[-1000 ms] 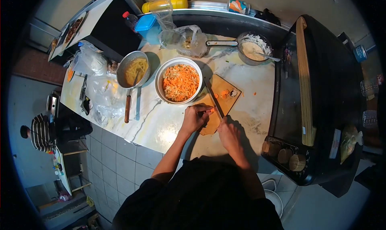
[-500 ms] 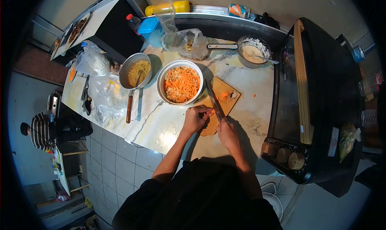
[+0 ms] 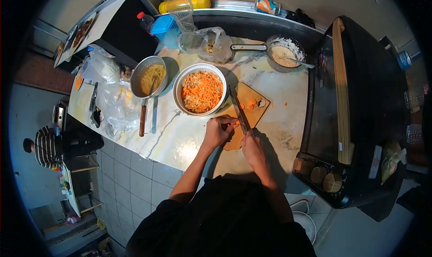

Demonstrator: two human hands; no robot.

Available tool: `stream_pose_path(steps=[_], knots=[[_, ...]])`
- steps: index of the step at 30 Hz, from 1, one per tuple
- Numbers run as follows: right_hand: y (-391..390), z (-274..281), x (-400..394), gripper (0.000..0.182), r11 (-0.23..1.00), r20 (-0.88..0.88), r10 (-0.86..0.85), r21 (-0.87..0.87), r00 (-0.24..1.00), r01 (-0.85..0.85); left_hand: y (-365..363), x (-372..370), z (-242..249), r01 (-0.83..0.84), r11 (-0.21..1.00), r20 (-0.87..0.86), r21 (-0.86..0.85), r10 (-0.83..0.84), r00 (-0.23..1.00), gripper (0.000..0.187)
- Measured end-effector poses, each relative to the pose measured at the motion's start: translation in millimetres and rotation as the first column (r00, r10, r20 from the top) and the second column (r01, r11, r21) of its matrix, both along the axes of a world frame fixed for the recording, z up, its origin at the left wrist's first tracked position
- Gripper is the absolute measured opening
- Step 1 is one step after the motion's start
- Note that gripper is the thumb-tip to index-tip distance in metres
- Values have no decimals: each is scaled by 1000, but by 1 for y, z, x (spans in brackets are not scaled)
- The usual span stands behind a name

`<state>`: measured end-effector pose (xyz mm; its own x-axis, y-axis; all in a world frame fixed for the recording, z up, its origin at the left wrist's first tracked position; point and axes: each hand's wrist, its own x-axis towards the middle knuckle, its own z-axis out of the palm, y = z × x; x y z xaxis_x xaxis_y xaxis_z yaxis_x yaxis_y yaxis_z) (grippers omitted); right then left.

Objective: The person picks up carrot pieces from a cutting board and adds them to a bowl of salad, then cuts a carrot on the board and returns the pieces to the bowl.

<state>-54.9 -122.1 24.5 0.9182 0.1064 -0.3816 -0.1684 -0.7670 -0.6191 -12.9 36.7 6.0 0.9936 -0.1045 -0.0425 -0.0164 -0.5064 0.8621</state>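
Observation:
My right hand [image 3: 253, 150] is closed round the handle of a kitchen knife [image 3: 237, 105], whose long blade points away from me over a wooden cutting board [image 3: 246, 93]. On the blade's left, my left hand [image 3: 218, 132] pinches a small orange carrot piece [image 3: 236, 122] against the board, fingertips close to the blade. Several orange carrot bits [image 3: 250, 106] lie on the board to the right of the knife. Just beyond my left hand stands a white bowl [image 3: 178, 95] full of shredded orange and pale vegetables [image 3: 202, 92].
A saucepan [image 3: 134, 80] with yellowish strips stands left of the bowl, beside plastic bags [image 3: 118, 106]. A pan of pale batter [image 3: 282, 54] sits at the back right. A large black oven [image 3: 321, 131] borders the counter's right side. A person [image 3: 47, 144] is far left.
The view has shifted slightly. Both hands stay at the board with the same holds, and the knife has barely moved.

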Motion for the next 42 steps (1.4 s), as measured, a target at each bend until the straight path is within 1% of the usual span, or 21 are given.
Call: stream_pose_path(steps=[1, 2, 4, 7, 10, 14, 16, 17, 19, 23, 25, 26, 28, 29, 31, 32, 34, 38, 40, 41, 42], knots=[[0, 0, 0, 34, 1000, -56, -12, 5, 998, 13, -1, 0, 0, -2, 1000, -3, -3, 2, 1000, 19], [1, -2, -1, 34, 1000, -58, -15, 6, 998, 16, -1, 0, 0, 1, 1000, -6, -2, -2, 1000, 19], [4, -6, -3, 41, 996, -65, 7, -87, 998, -13, 1, 1, -2, 28, 1000, -28, -9, -28, 999, 19], [3, -7, -1, 46, 995, -93, 19, -99, 995, -28, 2, 1, -6, 43, 999, 20, -13, -43, 999, 18], [2, -6, 0, 47, 991, -82, 33, -130, 996, -44, 1, 1, -6, 39, 999, 26, -25, -38, 999, 18], [-4, -3, 4, 46, 990, -56, 41, -135, 998, -49, 1, 1, -4, 40, 998, 24, -51, -39, 999, 17], [-8, 0, 7, 44, 987, -89, 71, -140, 994, -83, 1, 0, 0, 31, 999, -51, -41, -33, 998, 16], [-9, 2, 8, 44, 987, -83, 72, -141, 994, -83, 0, 0, -1, 30, 999, -46, -41, -32, 998, 16], [-9, 8, 7, 38, 972, -14, 109, -206, 994, -110, 1, 0, -2, 38, 999, -2, -38, -39, 999, 16], [-10, 3, 4, 38, 972, 36, 102, -216, 994, -92, 1, 0, -8, 19, 999, -4, -35, -20, 1000, 15], [-10, 3, 6, 37, 979, 32, 108, -175, 994, -100, 3, 2, -14, 41, 997, 189, 62, -52, 981, 15], [-10, 3, 7, 37, 980, 33, 106, -175, 994, -99, 4, 2, -17, 42, 997, 190, 63, -53, 980, 15], [-11, 4, 7, 34, 990, 24, 97, -104, 995, -94, 3, 1, -16, 12, 1000, 31, 28, -12, 999, 14], [-11, 2, 6, 34, 990, 24, 95, -104, 995, -92, 2, 1, -15, 14, 1000, 30, 28, -15, 999, 14], [-8, -3, 6, 36, 994, 24, 76, -77, 997, -74, 2, 1, -13, 23, 997, 126, 72, -32, 992, 14], [-6, -4, 5, 36, 994, 23, 76, -76, 997, -74, 2, 1, -13, 23, 997, 126, 73, -32, 992, 14], [-4, -8, 1, 34, 994, 105, 47, -106, 993, -36, 2, 1, -11, 32, 998, 67, 55, -36, 997, 14], [-3, -10, 1, 35, 994, 84, 59, -102, 995, -50, 1, 1, -11, 9, 1000, -9, -13, -9, 1000, 14], [-2, 2, 2, 34, 990, 37, 64, -124, 997, -59, 0, 2, -8, -36, 998, -75, -59, 31, 997, 17], [-1, 4, 3, 34, 991, 34, 64, -124, 997, -60, 0, 2, -7, -36, 998, -78, -59, 32, 996, 17], [0, 4, 4, 33, 991, 12, 53, -127, 999, -51, 0, 2, -5, -26, 999, -44, -34, 24, 999, 17]])
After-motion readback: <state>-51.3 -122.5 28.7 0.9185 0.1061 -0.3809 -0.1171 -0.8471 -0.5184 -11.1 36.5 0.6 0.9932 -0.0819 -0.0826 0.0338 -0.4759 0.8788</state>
